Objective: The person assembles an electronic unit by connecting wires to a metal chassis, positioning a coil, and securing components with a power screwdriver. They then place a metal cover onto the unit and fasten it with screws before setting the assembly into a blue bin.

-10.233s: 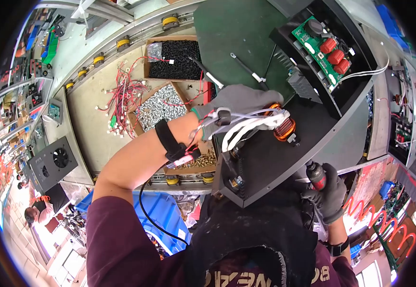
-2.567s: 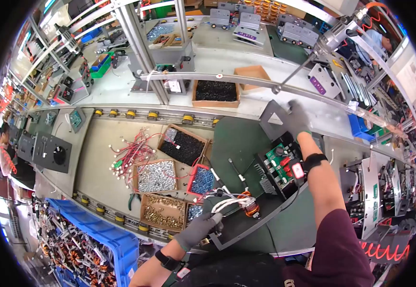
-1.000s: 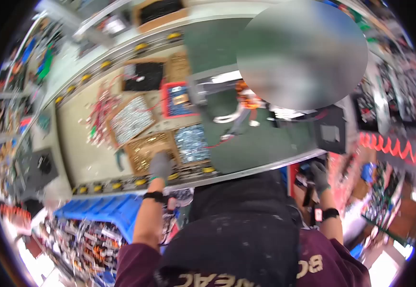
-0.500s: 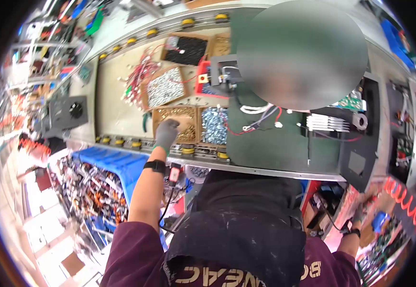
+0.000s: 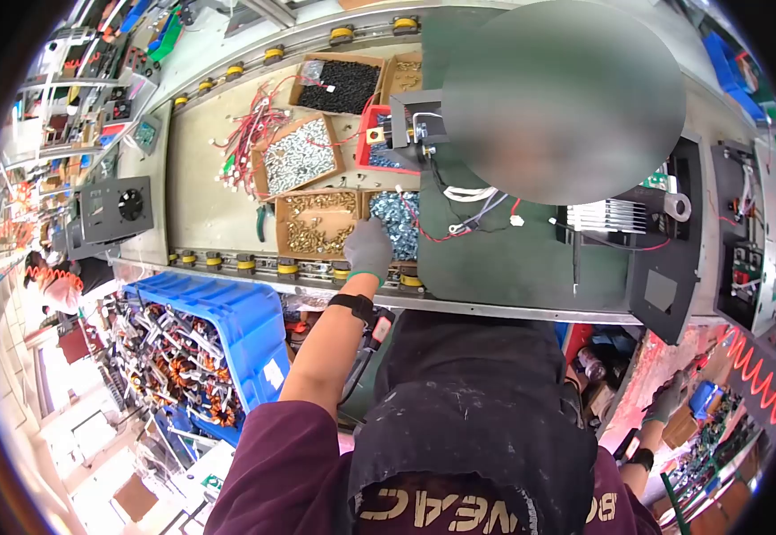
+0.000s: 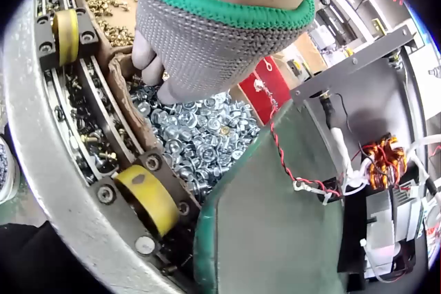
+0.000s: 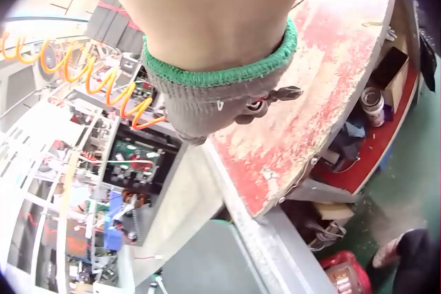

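Observation:
My gloved left hand [image 5: 370, 248] reaches down into the cardboard box of silver screws [image 5: 399, 217]. In the left wrist view, the bent fingers of the left hand [image 6: 200, 53] are at the near edge of the silver screws [image 6: 207, 139]; the fingertips are partly hidden, and I cannot tell whether they pinch a screw. Brass screws [image 5: 312, 236] lie in the adjoining box. Far out at the lower right is my gloved right hand [image 5: 667, 401]. In the right wrist view, a cross-tipped screwdriver bit [image 7: 285, 93] sticks out of the right hand [image 7: 207, 108], which grips it beside a worn red bench.
A black metal chassis [image 5: 664, 299] with a heatsink [image 5: 600, 217] lies on the green mat [image 5: 513, 281], partly behind a blurred oval. Yellow rollers [image 5: 245, 263] line the table's front edge. A red coiled hose [image 5: 758, 379] hangs at right; a blue bin [image 5: 245, 312] stands at left.
My left hand has moved right from the brass screws to the silver ones. My right hand has gone from the chassis to the lower right. The chassis now lies turned on the mat.

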`<control>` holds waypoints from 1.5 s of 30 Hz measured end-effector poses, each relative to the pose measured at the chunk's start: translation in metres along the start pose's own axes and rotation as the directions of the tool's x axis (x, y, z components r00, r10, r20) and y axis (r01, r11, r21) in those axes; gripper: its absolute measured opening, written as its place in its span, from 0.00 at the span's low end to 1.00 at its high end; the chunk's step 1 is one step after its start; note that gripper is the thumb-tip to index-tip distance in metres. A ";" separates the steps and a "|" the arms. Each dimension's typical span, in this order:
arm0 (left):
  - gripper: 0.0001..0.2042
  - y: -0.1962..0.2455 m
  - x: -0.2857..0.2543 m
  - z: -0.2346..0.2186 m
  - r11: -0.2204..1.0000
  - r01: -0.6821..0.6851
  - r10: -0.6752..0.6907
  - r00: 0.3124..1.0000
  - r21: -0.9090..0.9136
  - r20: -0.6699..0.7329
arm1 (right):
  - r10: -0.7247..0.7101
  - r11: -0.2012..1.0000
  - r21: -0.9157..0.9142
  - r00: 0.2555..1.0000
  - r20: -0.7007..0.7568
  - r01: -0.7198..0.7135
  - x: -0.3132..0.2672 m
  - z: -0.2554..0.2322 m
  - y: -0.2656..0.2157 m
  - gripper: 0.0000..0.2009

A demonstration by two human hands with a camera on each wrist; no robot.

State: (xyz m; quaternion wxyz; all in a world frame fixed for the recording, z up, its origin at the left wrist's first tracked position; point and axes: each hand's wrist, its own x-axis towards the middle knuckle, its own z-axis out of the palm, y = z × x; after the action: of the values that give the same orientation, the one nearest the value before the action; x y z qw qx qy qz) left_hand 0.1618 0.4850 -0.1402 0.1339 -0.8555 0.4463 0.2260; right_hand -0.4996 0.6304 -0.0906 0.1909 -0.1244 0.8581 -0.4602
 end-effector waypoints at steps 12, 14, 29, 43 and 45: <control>0.12 0.004 0.010 -0.010 0.990 0.037 -0.019 0.992 -0.138 0.127 | -0.548 0.690 0.333 0.764 -0.340 0.643 -0.134 0.044 -0.252 0.25; 0.13 0.003 0.013 -0.005 0.990 0.043 -0.025 0.992 -0.138 0.127 | -0.529 0.649 0.409 0.767 -0.363 0.641 -0.145 0.049 -0.283 0.27; 0.09 0.002 -0.001 0.012 0.975 0.082 -0.067 0.995 -0.208 0.080 | -0.849 0.464 0.877 0.343 0.402 0.121 -0.212 0.121 -0.319 0.28; 0.09 -0.024 -0.052 -0.042 -0.312 0.452 0.663 0.734 -0.836 0.149 | -0.753 0.486 0.843 0.599 0.272 0.228 -0.258 0.137 -0.309 0.30; 0.10 -0.004 -0.073 -0.072 -0.482 0.609 0.764 0.644 -0.630 0.038 | -0.632 0.531 0.842 0.707 0.318 0.096 -0.258 0.141 -0.306 0.37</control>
State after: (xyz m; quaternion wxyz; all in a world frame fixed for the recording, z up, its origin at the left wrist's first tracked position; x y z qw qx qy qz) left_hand 0.1482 0.5076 -0.0405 -0.5355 -0.2333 -0.0009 0.8117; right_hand -0.1949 0.4592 0.1493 0.3743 -0.3540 0.4167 -0.7489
